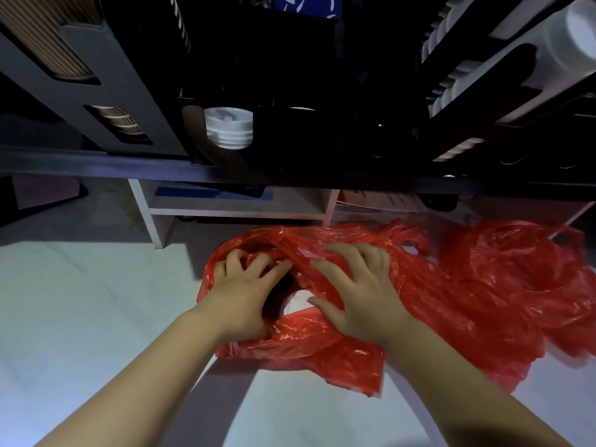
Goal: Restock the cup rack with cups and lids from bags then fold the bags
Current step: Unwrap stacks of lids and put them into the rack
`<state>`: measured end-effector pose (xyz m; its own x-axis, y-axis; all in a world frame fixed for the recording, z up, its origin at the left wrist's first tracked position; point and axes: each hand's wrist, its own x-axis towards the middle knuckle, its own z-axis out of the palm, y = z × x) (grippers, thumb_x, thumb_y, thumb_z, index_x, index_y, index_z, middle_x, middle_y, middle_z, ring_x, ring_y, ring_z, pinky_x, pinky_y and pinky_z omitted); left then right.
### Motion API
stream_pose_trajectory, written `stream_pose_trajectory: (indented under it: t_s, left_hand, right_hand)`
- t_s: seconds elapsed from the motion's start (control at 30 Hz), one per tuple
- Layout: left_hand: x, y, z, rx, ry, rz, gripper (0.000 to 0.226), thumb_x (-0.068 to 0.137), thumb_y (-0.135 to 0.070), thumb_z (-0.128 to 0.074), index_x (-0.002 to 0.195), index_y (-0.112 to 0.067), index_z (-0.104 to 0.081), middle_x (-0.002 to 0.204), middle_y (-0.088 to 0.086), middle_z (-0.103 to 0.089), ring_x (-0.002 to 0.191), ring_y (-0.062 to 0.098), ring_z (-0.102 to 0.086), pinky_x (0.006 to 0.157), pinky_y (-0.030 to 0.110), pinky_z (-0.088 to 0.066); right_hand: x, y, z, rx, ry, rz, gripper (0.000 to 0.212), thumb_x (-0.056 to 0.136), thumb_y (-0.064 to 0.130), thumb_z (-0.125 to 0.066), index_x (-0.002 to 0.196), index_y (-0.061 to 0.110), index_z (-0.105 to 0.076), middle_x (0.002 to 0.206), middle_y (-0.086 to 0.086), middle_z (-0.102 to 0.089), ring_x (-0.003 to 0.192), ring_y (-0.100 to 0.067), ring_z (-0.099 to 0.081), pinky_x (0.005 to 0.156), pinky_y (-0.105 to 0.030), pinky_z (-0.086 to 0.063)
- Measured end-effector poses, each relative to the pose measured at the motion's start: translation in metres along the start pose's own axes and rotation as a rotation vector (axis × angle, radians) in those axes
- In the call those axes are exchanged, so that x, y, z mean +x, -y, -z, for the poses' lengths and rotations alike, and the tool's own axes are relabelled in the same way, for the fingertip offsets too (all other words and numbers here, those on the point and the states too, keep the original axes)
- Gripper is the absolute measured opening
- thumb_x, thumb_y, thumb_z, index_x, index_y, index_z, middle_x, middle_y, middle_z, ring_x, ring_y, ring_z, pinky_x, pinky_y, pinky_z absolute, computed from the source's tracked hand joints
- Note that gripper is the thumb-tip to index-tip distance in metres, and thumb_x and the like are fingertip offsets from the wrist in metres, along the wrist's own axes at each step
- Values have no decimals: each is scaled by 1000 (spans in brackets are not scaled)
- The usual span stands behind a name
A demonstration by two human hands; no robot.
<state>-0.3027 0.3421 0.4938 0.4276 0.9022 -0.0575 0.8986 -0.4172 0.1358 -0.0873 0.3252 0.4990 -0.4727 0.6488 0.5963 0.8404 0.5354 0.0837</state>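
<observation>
Left hand [245,287] clawed, gripping red bag [309,348] rim. Right hand [359,293] splayed, pressing bag top. White item [297,301] in opening, 3 o'clock of left hand.

White low shelf [238,211], blue flat item on it [174,191], pale floor [80,301], dark counter edge [96,160]
</observation>
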Motion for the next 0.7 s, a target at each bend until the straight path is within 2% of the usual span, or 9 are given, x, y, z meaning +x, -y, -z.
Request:
stream_pose_trajectory:
  t_s: [0.07, 0.13, 0.17, 0.23, 0.3, 0.4, 0.5, 0.6, 0.7]
  left_hand:
    - [0, 1, 1, -16, -7, -8, 107, 68, -54, -68, 146, -42, 4, 146, -13, -11, 133, 36, -3, 111, 47, -16]
    - [-1, 2, 2, -23, -8, -27, 106, 67, -57, -68, 146, -43, 1, 146, -16, -13, 132, 33, -4, 110, 45, -18]
    - [-1, 2, 2, -27, -6, -33, 106, 67, -57, -69, 146, -43, 1, 146, -17, -13, 132, 32, -4, 110, 44, -18]
    - [-2, 3, 3, -48, -4, -37, 104, 68, -59, -68, 146, -45, -1, 148, -18, -14, 133, 30, -4, 111, 43, -17]
    - [-3, 3, 3, -80, -11, -43, 96, 71, -64, -64, 145, -46, -5, 149, -19, -15, 134, 29, -3, 112, 42, -14]
    - [-5, 1, 1, -110, -18, -54, 89, 71, -71, -59, 143, -50, -11, 147, -20, -17, 135, 30, -1, 113, 43, -12]
    - [-6, 0, -5, -82, 3, -48, 100, 67, -71, -63, 145, -48, -5, 148, -19, -11, 136, 31, 6, 115, 46, -7]
    - [-5, -1, -9, -56, 12, -34, 112, 63, -68, -69, 147, -43, 1, 149, -17, -8, 135, 30, 11, 115, 47, -4]
    - [-4, -3, -11, -44, 5, -22, 123, 61, -64, -73, 147, -39, 12, 150, -14, -4, 137, 30, 11, 115, 46, -4]
  right_hand:
    - [1, -4, 0, 19, 106, -19, 67, 76, 58, -59, 132, 22, -46, 132, -1, -50, 115, -27, -42, 90, -45, -33]
    - [1, -9, -3, 42, 365, -36, 83, 78, 66, -48, 148, 25, -27, 142, 2, -45, 127, -25, -38, 99, -51, -31]
    - [0, -10, -5, 57, 514, -56, 87, 79, 69, -42, 152, 29, -13, 149, 3, -38, 134, -23, -33, 105, -52, -23]
    - [-4, -11, -12, 99, 776, -131, 88, 82, 73, -35, 151, 37, 5, 156, 7, -24, 141, -19, -24, 112, -49, -10]
    - [-7, -9, -18, 135, 871, -237, 82, 84, 75, -29, 150, 40, 5, 154, 7, -30, 138, -18, -32, 112, -49, -13]
    - [-9, -5, -22, 119, 812, -328, 80, 78, 79, -18, 147, 40, -9, 137, 3, -51, 121, -22, -51, 105, -50, -29]
    - [-7, 3, -24, 3, 650, -356, 80, 71, 81, -17, 135, 37, -35, 126, 0, -53, 109, -26, -54, 93, -48, -41]
    - [-6, 6, -30, -74, 363, -197, 64, 68, 74, -44, 108, 27, -61, 100, -4, -53, 91, -26, -48, 69, -44, -49]
    - [-4, 6, -34, -16, 249, -70, 63, 61, 64, -73, 105, 20, -64, 99, -4, -57, 92, -22, -40, 71, -42, -48]
